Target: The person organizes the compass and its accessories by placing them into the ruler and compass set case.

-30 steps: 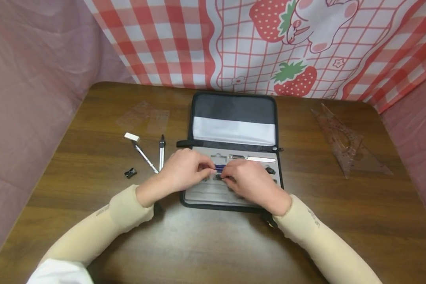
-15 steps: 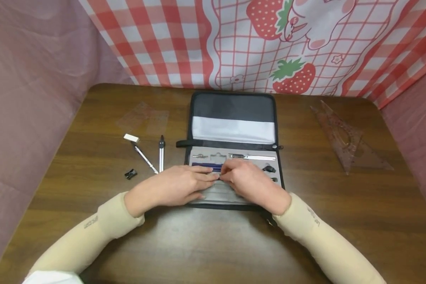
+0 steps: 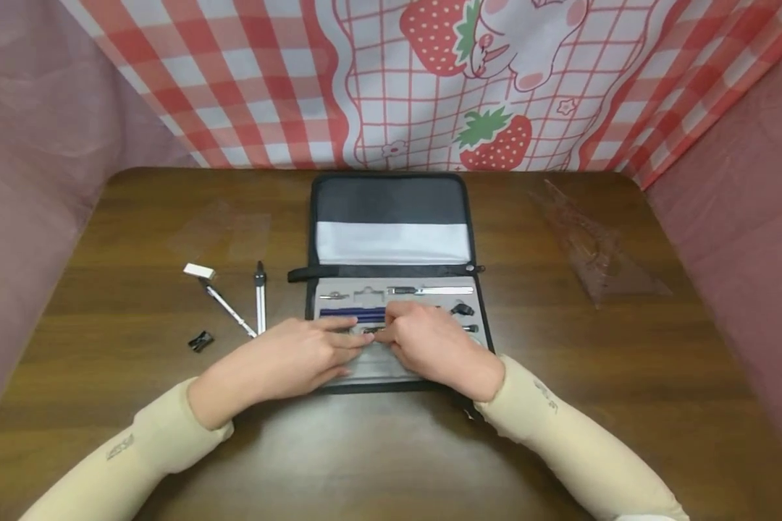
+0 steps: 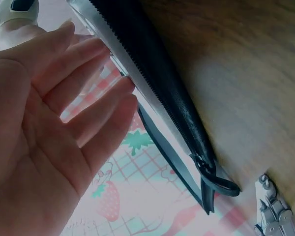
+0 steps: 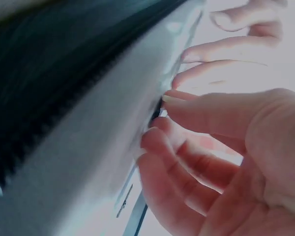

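Note:
A black zip case (image 3: 391, 199) lies unfolded on the table, its grey insert tray (image 3: 381, 367) on the near side. My left hand (image 3: 283, 362) rests with nearly straight fingers on the tray, fingertips by a middle slot. From the right, my right hand (image 3: 436, 351) reaches into the same slot with bent fingers. Its thumb and forefinger pinch a small dark piece (image 5: 157, 111), mostly hidden, of a kind I cannot tell. Dark blue sticks (image 3: 339, 312) lie above the fingers. A silver-and-black tool (image 3: 433, 290) fills the top slot.
Left of the case lie a white eraser (image 3: 198, 271), a black sharpener (image 3: 200, 341), a compass (image 3: 261, 297) and a thin white-and-black tool (image 3: 229, 310). Faint clear templates (image 3: 247, 235) lie behind them. Clear set squares (image 3: 593, 253) are at the right.
My left hand has gone from pinching over the tray to lying flatter, fingers straighter. The right hand stays over the same slot. The whole head view has shifted.

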`<action>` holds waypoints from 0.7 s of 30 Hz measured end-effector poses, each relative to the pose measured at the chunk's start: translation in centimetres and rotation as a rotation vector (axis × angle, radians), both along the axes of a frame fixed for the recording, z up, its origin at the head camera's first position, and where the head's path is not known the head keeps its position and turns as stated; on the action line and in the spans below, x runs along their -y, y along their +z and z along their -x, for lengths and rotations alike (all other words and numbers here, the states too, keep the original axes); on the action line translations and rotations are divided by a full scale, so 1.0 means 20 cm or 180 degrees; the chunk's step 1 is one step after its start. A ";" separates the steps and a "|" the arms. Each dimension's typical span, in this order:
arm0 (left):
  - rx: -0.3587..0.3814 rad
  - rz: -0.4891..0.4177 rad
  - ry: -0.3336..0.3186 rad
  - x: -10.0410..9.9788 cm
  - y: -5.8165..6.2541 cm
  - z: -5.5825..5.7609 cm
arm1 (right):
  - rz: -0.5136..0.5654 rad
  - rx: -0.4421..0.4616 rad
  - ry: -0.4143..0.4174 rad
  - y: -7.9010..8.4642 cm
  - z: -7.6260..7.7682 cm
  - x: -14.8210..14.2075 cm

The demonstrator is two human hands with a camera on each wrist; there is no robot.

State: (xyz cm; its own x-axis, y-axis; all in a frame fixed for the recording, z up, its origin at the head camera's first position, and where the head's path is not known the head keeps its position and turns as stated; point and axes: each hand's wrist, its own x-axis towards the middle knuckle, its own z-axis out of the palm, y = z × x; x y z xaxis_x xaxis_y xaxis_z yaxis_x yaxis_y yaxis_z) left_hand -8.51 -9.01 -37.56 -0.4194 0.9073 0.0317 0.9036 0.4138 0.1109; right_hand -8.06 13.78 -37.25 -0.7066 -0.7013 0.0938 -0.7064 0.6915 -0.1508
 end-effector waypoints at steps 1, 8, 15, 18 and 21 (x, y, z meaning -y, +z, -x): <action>-0.0006 -0.0014 0.0007 0.01 0.00 0.00 | -0.0041 0.0034 0.0022 0.00 0.00 0.00; -0.0094 0.0034 0.0023 0.01 -0.01 0.00 | -0.0106 0.0240 0.0130 0.04 0.02 -0.01; -0.0103 0.0034 0.0004 0.01 -0.01 0.00 | -0.0347 0.0266 0.0132 0.06 0.04 -0.06; -0.0124 0.0039 -0.0019 0.01 -0.01 0.00 | -0.0410 0.0228 0.0217 0.06 0.04 -0.06; -0.0091 0.0087 0.0002 0.01 -0.01 0.00 | -0.0448 0.0196 0.0216 0.06 0.04 -0.06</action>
State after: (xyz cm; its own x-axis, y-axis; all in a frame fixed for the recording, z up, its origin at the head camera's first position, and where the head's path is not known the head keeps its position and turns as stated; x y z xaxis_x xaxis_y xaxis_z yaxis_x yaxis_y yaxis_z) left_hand -8.46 -9.12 -37.85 -0.4193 0.9077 0.0187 0.9059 0.4170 0.0738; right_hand -8.95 14.97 -36.11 -0.6586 -0.7508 -0.0507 -0.7446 0.6599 -0.1003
